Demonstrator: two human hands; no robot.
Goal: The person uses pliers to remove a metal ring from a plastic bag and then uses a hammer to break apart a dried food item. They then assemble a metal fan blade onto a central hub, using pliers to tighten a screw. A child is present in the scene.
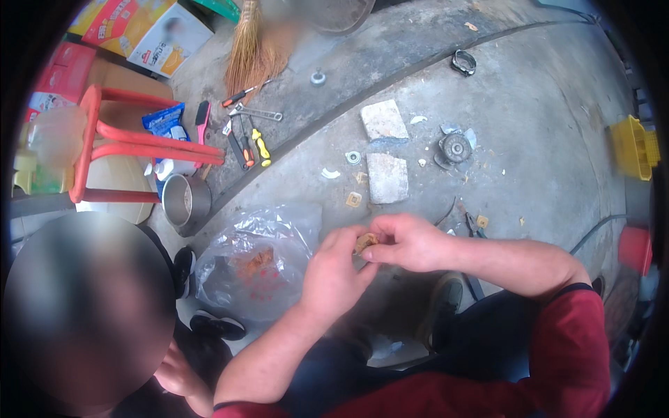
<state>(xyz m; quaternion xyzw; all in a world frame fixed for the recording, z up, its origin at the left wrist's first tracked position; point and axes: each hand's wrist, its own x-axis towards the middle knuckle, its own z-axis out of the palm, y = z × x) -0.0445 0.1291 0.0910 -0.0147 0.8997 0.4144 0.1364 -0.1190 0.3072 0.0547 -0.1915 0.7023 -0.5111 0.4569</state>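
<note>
A small golden-brown piece (365, 242) with a rough surface is pinched between the fingertips of my left hand (333, 270) and my right hand (411, 244), which meet in front of my lap. Its exact kind is not clear, and fingers cover part of it. Just left of my hands, a clear plastic bag (296, 226) lies spread on the floor. Inside the bag is an orange-brown, crumbly-looking item (259, 259) beside red marks.
Two pale stone blocks (387, 180) and a round dark metal part (454, 148) lie ahead on concrete. Screwdrivers (260, 143), a wrench (258, 112), a metal pot (187, 202) and a red stool (90, 139) stand leftward. Another person (178, 373) sits close at left. Pliers (474, 225) lie right.
</note>
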